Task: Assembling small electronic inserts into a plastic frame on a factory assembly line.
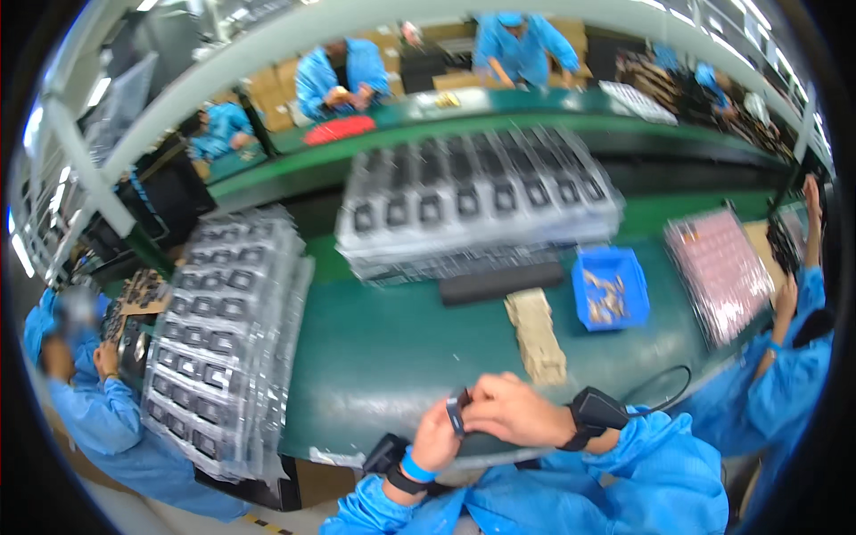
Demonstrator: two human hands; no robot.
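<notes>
Close to my body, over the front edge of the green table, my two hands meet. My left hand is closed on a small dark rectangular part with a pale edge, held upright. The fingers of my right hand are pinched together against the same part from the right, and their tips are partly hidden. Just beyond lies a crumpled beige cloth. To its right, a blue bin holds several small tan pieces.
Stacked clear trays of dark square parts stand at the left and the back. A dark bar lies before the back stack. Pink wrapped sheets lie at right. Co-workers in blue sit left, right and across.
</notes>
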